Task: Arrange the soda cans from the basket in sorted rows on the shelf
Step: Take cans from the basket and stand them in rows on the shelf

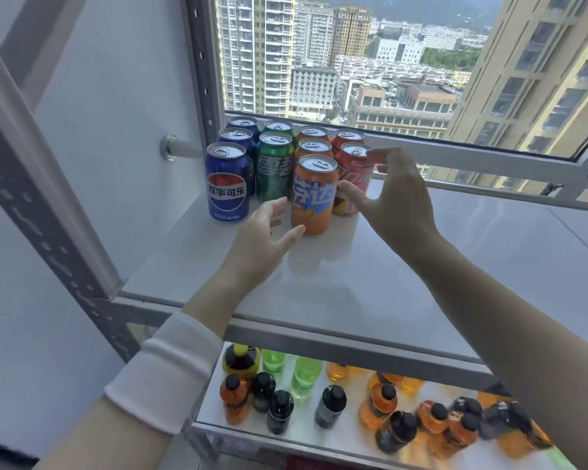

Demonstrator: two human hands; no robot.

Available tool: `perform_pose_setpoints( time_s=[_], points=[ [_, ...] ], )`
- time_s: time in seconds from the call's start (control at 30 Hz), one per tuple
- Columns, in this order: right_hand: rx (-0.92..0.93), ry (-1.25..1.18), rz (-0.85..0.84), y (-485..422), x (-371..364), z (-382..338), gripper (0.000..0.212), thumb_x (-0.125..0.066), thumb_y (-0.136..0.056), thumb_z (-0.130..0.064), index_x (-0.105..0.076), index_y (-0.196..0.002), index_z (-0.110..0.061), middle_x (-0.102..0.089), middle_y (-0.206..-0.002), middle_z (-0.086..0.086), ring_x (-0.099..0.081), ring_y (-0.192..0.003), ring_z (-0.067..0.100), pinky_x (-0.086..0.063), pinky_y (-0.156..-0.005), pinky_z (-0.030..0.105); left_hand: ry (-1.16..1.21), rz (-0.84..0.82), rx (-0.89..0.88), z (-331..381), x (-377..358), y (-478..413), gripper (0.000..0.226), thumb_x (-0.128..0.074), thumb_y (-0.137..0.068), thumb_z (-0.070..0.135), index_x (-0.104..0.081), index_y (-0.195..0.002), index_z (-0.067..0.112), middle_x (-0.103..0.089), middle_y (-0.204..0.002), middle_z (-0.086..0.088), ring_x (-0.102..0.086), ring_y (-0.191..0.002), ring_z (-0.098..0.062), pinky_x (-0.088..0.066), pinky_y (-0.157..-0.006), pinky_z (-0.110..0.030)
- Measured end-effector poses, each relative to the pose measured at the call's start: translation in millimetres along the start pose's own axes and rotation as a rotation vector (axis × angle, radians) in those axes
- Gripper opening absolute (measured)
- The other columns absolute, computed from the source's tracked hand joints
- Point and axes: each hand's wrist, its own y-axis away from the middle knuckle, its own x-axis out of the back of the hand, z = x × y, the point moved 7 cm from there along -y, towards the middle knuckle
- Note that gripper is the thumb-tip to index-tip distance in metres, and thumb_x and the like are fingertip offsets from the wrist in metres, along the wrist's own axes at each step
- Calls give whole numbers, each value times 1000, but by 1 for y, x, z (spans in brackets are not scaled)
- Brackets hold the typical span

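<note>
A white sleeve (pixel 163 371) leads to the left hand (pixel 262 239), fingers spread and empty, beside the front orange Fanta can (pixel 314 198) on the shelf (pixel 404 283). The right hand (pixel 394 198), likewise spread and empty, flanks its other side.

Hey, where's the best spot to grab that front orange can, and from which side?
Probably its mid-body, coming from the front: the front orange can stands upright and its front face is free, while the green can and red can crowd it behind on either side. The left hand and right hand flank it.
</note>
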Motion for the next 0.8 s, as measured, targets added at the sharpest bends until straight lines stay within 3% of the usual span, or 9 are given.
perform_pose_setpoints(
  time_s=[0.13, 0.27, 0.43, 0.6, 0.8],
  points=[
    [35, 39, -26, 46, 26, 8, 49, -69, -80, -30, -52, -119, -4, -56, -118, 12, -52, -112, 26, -40, -90, 32, -90, 59, -42, 23, -6, 39, 54, -59, -90, 22, -38, -138, 9, -47, -139, -7, -45, -125, -18, -33, -99, -20],
    [68, 71, -73, 101, 63, 12, 46, -65, -84, -28, -52, -121, -4, -54, -120, 14, -50, -115, 28, -41, -90, 32, -170, 92, -60, 50, -23, 93, 53, -57, -91, 24, -38, -138, 11, -46, -139, -5, -40, -129, -20, -31, -106, -31],
    [119, 88, -135, 180, 108, 26, 43, -66, -84, -24, -54, -118, -2, -55, -115, 16, -53, -110, 31, -44, -89, 35, -247, 129, -54, 84, -53, 167, 48, -55, -92, 26, -41, -135, 11, -47, -137, -5, -38, -130, -20, -28, -104, -27],
    [113, 92, -154, 241, 140, 36, 40, -70, -81, -21, -56, -113, -1, -58, -107, 17, -56, -102, 34, -46, -86, 38, -299, 73, -69, 105, -83, 224, 49, -54, -92, 26, -40, -137, 12, -45, -137, -4, -34, -131, -18, -23, -101, -18],
    [109, 123, -162, 299, 163, 37, 40, -69, -81, -22, -57, -111, 1, -59, -104, 19, -57, -102, 35, -46, -88, 39, -348, 21, -117, 116, -102, 268, 48, -54, -92, 25, -41, -136, 9, -47, -137, -8, -37, -130, -22, -25, -105, -25]
  ],
)
